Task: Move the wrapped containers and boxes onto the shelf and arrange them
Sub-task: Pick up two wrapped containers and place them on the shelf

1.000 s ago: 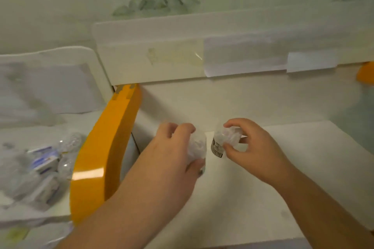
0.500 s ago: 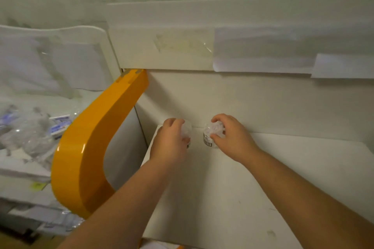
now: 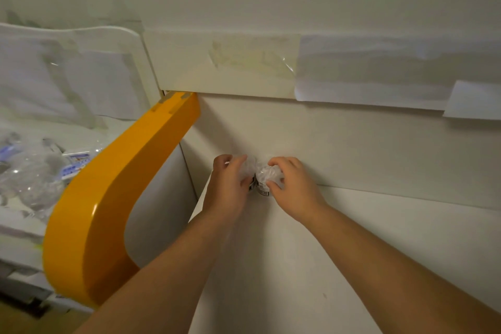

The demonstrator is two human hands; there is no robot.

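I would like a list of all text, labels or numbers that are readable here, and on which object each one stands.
None can be read.
Right wrapped container: dark label band low on its side, print too small.
Left wrapped container: label mostly hidden by the left hand.
Boxes left of the orange panel: blue print, blurred.

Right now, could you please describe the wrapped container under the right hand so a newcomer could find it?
Follow the orange curved support to the white shelf. Two wrapped containers sit together at its back wall; it is the one farther from the support, with crinkled wrap showing.
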